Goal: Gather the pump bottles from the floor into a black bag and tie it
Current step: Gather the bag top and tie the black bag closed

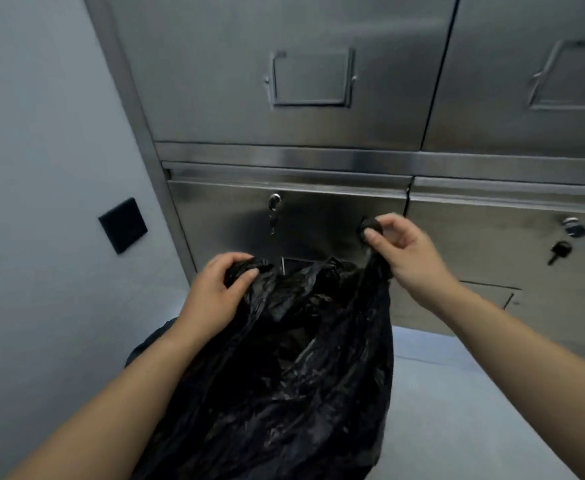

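Black bag (284,358) is held up between both hands, in front of the steel cabinet (284,98), over the floor (457,393) near its edge at the cabinet foot. Left hand (215,289) grips a bunched wad of the bag's mouth on its side. Right hand (402,247) pinches the other side, drawn up into a twisted tail between thumb and fingers.

We judge gathering done and tying at its start: two ends held apart, no knot yet. Left to do: cross the ends and knot them.

Pump bottles are not visible. The black film hides the contents, and we see none on the floor patch in view. The bag's bottom is cut off by the frame, so we can't tell if it rests on the floor.
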A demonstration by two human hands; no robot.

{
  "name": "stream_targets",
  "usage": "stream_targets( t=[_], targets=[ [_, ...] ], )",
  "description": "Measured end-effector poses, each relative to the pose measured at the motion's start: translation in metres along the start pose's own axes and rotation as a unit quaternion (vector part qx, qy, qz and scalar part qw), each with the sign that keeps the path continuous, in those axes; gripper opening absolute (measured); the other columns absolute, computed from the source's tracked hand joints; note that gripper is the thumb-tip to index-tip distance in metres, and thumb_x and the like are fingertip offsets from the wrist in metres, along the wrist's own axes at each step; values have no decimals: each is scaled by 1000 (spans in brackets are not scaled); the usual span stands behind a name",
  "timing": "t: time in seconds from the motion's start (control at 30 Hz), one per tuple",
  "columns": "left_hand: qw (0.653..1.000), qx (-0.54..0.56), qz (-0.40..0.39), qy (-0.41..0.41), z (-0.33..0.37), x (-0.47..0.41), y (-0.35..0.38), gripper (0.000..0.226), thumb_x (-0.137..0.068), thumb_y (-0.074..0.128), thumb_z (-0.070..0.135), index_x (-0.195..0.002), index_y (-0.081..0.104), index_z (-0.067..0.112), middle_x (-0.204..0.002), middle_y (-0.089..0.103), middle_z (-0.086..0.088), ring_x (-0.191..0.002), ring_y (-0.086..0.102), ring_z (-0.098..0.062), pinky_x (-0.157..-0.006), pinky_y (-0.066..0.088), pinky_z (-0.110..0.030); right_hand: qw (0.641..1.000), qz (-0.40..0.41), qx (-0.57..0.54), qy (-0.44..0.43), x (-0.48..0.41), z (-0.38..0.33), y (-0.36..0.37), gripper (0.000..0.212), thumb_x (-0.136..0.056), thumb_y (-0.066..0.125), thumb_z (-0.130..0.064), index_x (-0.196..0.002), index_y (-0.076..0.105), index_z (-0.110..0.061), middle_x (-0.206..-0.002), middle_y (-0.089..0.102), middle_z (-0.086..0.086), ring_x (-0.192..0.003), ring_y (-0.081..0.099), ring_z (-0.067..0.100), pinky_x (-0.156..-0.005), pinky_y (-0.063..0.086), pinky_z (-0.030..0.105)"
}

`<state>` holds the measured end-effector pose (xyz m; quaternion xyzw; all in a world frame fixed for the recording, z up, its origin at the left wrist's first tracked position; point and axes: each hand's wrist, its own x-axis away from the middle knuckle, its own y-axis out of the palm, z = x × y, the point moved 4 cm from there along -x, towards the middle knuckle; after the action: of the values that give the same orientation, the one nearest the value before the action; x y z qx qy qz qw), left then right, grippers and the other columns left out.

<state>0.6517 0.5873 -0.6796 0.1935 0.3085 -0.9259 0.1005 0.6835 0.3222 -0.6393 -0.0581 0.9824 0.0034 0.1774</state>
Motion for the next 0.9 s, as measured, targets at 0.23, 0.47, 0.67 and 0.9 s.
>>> stream_targets(
  t=[0.23,0.47,0.67,0.9],
  targets=[
    [988,80,96,91,90,-43,-36,24,-88,63,26,-90,59,49,-87,65,34,-84,60,12,-75,45,-6,991,29,-75,-108,-35,-97,-19,19,-92,53,-6,-81,53,-22,-55,63,-14,-48,54,-1,-48,46,15],
    [996,20,59,-62,-20,24,46,18,-91,60,20,-94,57,37,-95,62,21,-93,60,0,-74,40,-8,998,-8,-56,-11,-1,46,35,16,-86,61,-3,-79,61,-17,-62,67,-13,-61,58,-3,-61,46,10],
    [996,55,-29,-63,-55,53,69,39,-93,54,14,-99,62,53,-104,65,32,-101,57,13,-78,39,0,997,-60,-37,35,25,117,53,11,-85,65,-7,-80,64,-17,-77,70,-2,-71,62,4,-70,48,17],
    [978,150,12,-143,-48,56,85,34,-92,52,12,-100,66,42,-98,68,26,-94,61,10,-72,46,-3,995,-73,-31,67,41,135,65,14,-81,69,-10,-83,62,-22,-75,72,-1,-71,65,9,-72,51,25]
  ],
)
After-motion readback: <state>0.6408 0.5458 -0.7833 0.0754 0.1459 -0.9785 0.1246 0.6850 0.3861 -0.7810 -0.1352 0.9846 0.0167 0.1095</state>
